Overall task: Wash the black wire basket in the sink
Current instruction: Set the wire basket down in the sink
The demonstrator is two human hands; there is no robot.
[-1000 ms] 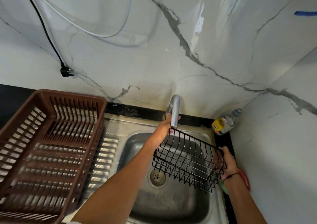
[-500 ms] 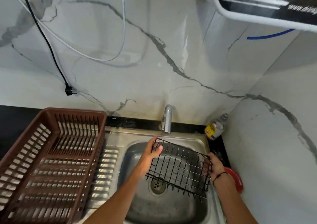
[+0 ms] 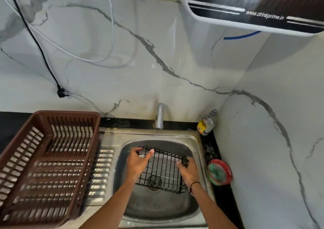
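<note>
Spanning both hands, left hand (image 3: 138, 163) to right hand (image 3: 188, 171), lies the wire basket (image 3: 164, 170).

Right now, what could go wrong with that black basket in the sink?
The black wire basket sits right over the drain, so trapped bits could slow the water. Both hands grip thin wires: the left hand and right hand might get pinched. Spray could bounce toward the dish soap bottle.

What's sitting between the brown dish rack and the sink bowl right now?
Only the sink's ribbed steel drainboard, bare in the head view, lies between the brown dish rack and the sink bowl.
</note>
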